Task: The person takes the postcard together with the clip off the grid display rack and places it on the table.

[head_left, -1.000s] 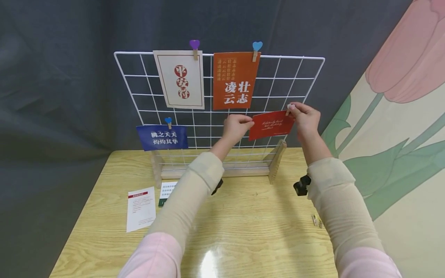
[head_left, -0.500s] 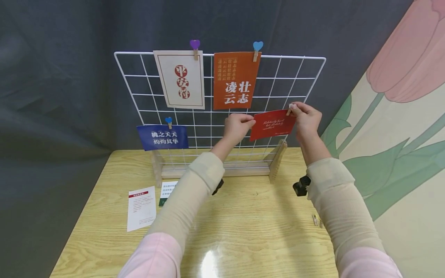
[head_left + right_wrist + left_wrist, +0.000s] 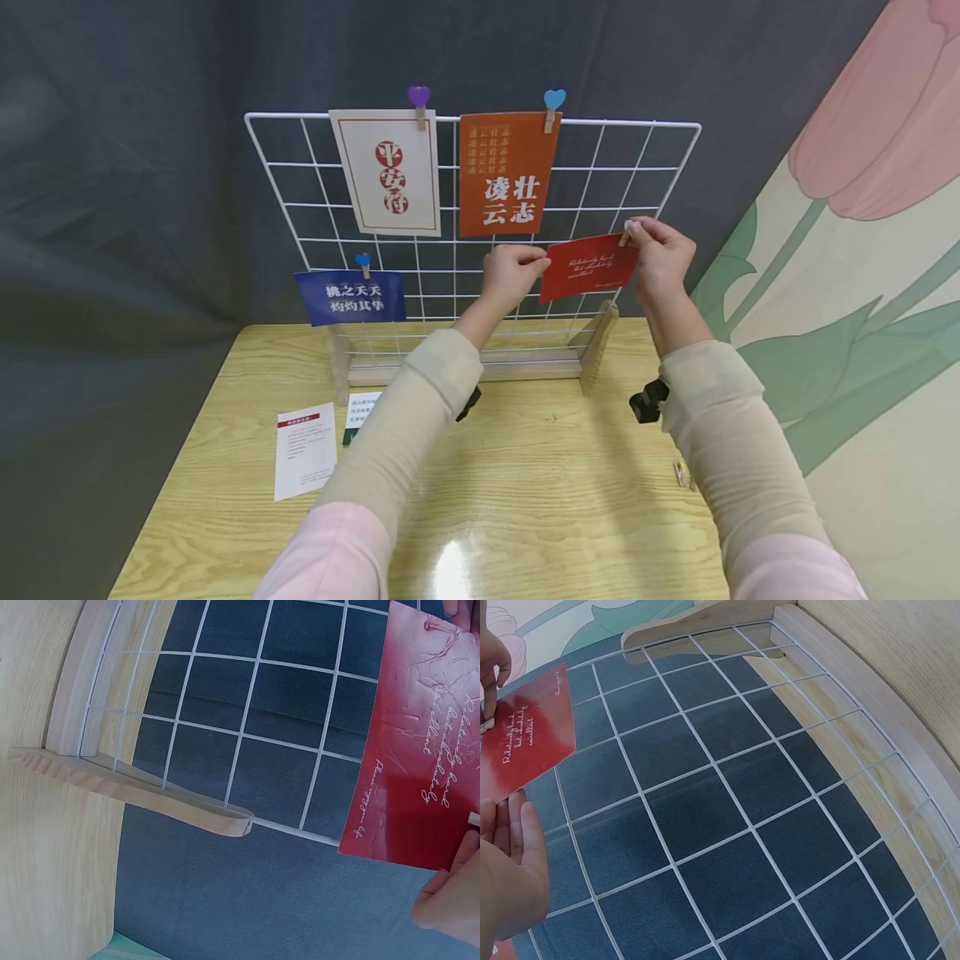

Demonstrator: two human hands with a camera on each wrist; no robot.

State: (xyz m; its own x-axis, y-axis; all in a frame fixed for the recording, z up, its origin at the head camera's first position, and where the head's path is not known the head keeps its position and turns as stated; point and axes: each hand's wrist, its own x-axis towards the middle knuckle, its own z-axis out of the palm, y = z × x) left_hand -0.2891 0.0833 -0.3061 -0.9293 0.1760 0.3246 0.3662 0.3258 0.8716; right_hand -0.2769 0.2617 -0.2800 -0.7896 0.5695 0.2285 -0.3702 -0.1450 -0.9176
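Note:
A red card (image 3: 587, 268) with white script is held against the right side of the white wire grid (image 3: 457, 287). My left hand (image 3: 512, 275) pinches the card's left edge between thumb and fingers. At the upper right corner, my right hand (image 3: 664, 257) pinches a small wooden clothespin (image 3: 623, 239) with a pale top, set at the card's top edge. Whether the pin also grips a wire is hidden. In the right wrist view the card (image 3: 409, 742) lies in front of the grid wires; the left wrist view shows its lower edge beside my left fingers.
A white card (image 3: 390, 179), an orange card (image 3: 504, 200) and a blue card (image 3: 350, 297) hang on the grid by heart-topped pins. A wooden base (image 3: 525, 371) supports the grid. Printed sheets (image 3: 305, 454) lie at the table's left, small clothespins (image 3: 681, 475) at its right.
The red card and my right hand have shifted very slightly up and to the right. My left hand keeps its pinch on the card, and the right hand stays on the clothespin.

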